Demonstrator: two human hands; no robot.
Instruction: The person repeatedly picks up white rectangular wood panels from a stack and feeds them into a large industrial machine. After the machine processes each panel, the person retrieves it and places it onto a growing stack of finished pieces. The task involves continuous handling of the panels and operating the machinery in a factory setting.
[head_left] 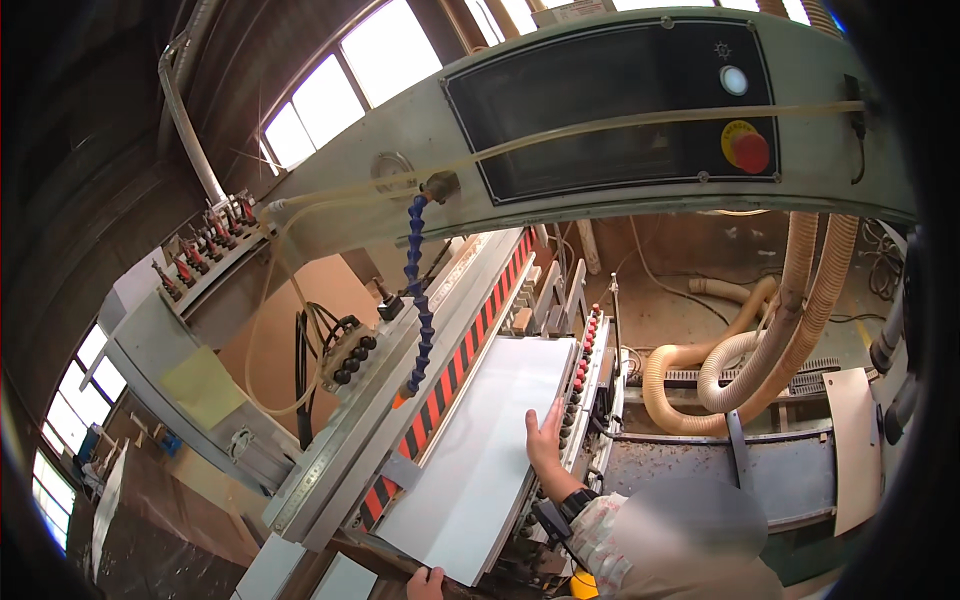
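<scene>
A long white panel (480, 440) lies slantwise on the machine bed, beside a rail with a red-and-black striped strip (450, 375). On the panel's right edge my right hand (543, 440) rests flat, fingers stretched out and pointing away. It has a dark band at the wrist and a light patterned sleeve above. At the panel's near end, by the lower edge of the view, my left hand (425, 583) has its fingers curled at the edge; most of that hand is cut off. Along the panel's right side runs a row of red and black knobs (580, 375).
Overhead spans a machine housing with a dark control panel (600, 110) and a red emergency button (750, 153). A blue jointed hose (415, 290) hangs left of the panel. Beige ducts (800, 310) loop at right, near a chip-strewn grey surface (670, 468) and an upright board (853, 450).
</scene>
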